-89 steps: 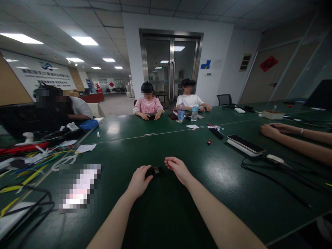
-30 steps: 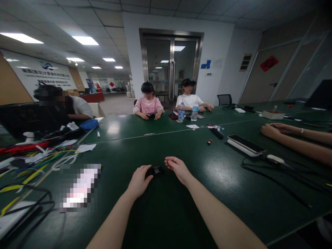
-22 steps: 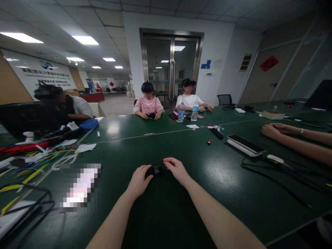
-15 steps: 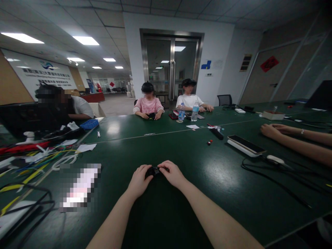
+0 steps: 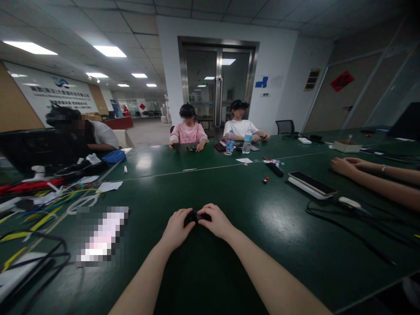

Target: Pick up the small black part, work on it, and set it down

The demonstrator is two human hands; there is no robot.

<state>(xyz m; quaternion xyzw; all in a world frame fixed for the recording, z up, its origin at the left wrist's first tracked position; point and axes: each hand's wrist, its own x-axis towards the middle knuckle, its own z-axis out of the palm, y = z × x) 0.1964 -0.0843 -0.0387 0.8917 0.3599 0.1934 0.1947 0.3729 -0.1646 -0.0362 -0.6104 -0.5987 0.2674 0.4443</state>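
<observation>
**A:** Report the state of the hands.

**B:** The left hand (image 5: 177,228) was curled over the left end of a small black device (image 5: 196,216), thumb at the near side. The right hand (image 5: 217,221) pinched the right end between thumb and fingers. Both forearms were cut off at the bottom of the view.

**A:** Specify the device position.

**B:** It was at the green table (image 5: 170,190), between the two hands. The fingers covered most of the body; its type could not be identified. Contact with the tabletop could not be confirmed.

**A:** List adjacent items.

**B:** Left: a flat object (image 5: 105,232), pixelated, its details unreadable. Right: a smartphone (image 5: 313,183) on a white slab (image 5: 305,188), near a black cable (image 5: 348,234). Past these, a co-worker's hands (image 5: 348,166) were close together; the arms were cut off at the right edge.

**A:** Describe the far side.

**B:** Two water bottles (image 5: 247,143) stood upright. Behind the table sat a person in a pink top (image 5: 188,132), with dark parts near the hands, too small to identify, and a person in a white shirt (image 5: 241,127). A double glass door (image 5: 218,87) stood farthest back, partly hidden by them.
</observation>
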